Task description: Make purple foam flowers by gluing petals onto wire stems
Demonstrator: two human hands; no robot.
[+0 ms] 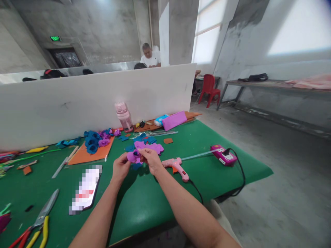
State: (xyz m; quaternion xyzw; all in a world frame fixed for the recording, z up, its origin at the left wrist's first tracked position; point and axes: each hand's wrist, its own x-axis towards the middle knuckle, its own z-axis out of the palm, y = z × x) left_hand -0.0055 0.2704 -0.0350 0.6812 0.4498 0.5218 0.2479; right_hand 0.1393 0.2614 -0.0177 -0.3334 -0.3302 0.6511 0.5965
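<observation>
Hands meet over a green-topped desk (144,210), the left hand (121,169) and right hand (153,161) pinching opposite sides of a purple foam flower (132,157), dark blue at its core. Reading clockwise hours around that flower, shears (46,213) with red and yellow grips lie farthest out at eight o'clock, with a smartphone (87,189) nearer in the same direction. Clustered blue and purple flowers (92,142) sit toward ten o'clock on an orange sheet (85,158). Loose purple petal pieces (157,148) spread between two and three o'clock, just past the right hand's fingers. At about three o'clock rests a pink glue gun (181,169), its indicator glowing and its nozzle hidden by the right hand; a glue stick (198,155) reaches toward a magenta power strip (225,155). With the gun apparently powered, a backward shift of that hand could bring a burn, and a snag on the cord (196,190) hanging over the near edge could drag the gun. Too loose a pinch might let the petals uncurl.
</observation>
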